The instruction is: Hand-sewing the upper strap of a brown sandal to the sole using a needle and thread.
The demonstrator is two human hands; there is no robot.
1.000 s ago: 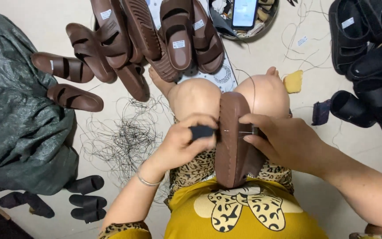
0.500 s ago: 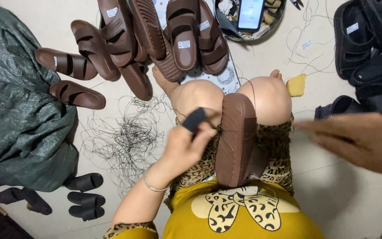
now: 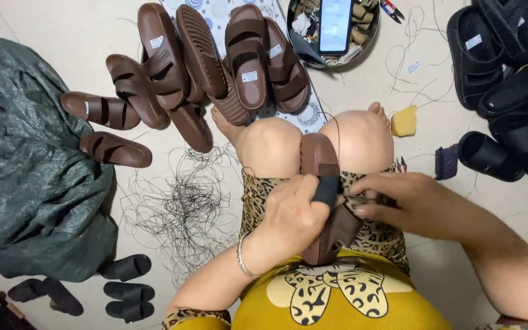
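Even, soft indoor light, faint shadows on the pale floor, sharp focus, slight wide-angle stretching at edges

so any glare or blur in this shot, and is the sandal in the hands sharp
Head view: even, soft light with faint shadows; the phone screen glows bright in the bowl; the brown sandal on the lap is fairly sharp, left hand and right hand only slightly soft; edges bulge from the wide lens.

Pale tiled floor [image 3: 62,36], evenly lit, dark green sack [image 3: 25,183]
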